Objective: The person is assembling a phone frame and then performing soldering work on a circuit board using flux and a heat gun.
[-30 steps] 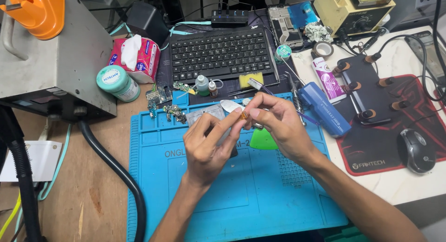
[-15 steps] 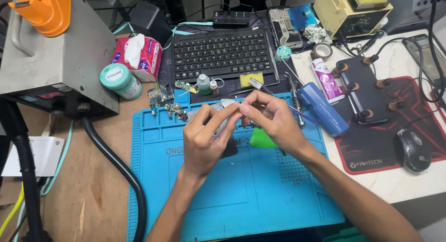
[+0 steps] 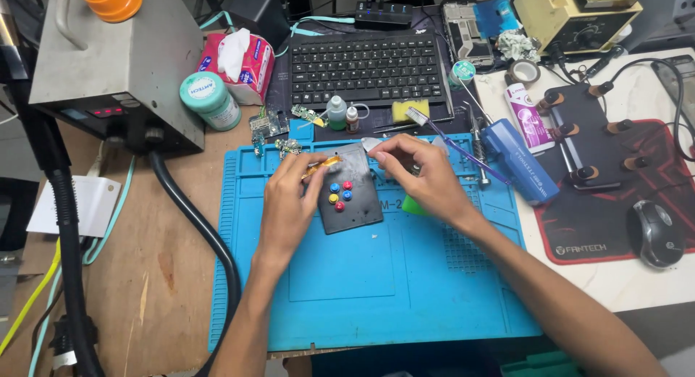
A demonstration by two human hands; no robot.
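**Two hands pinch small parts over a dark plate on the blue mat**

Nearest the camera, the blue work mat (image 3: 376,290) spreads under both forearms. On it, the left hand (image 3: 286,203) has its fingers closed around a thin amber-yellow strip (image 3: 322,165), held just above the upper left corner of the dark plate (image 3: 351,192), which lies between the two hands with five coloured dots on its face. The right hand (image 3: 423,176) pinches a small silvery piece (image 3: 371,143) at the plate's top edge; what that piece is cannot be told.

The strip looks thin and flexible, so a hard pull or twist could likely crease or tear it, and the plate, lying loose, might slide under sideways pressure.

Right of the right fingers lies a blue box-shaped tool (image 3: 520,161), then a white tube with a pink label (image 3: 527,118). Beyond the left fingers stand a round teal-lidded tub (image 3: 210,99) and a red-and-white tissue pack (image 3: 239,65); furthest, a black keyboard (image 3: 365,67).
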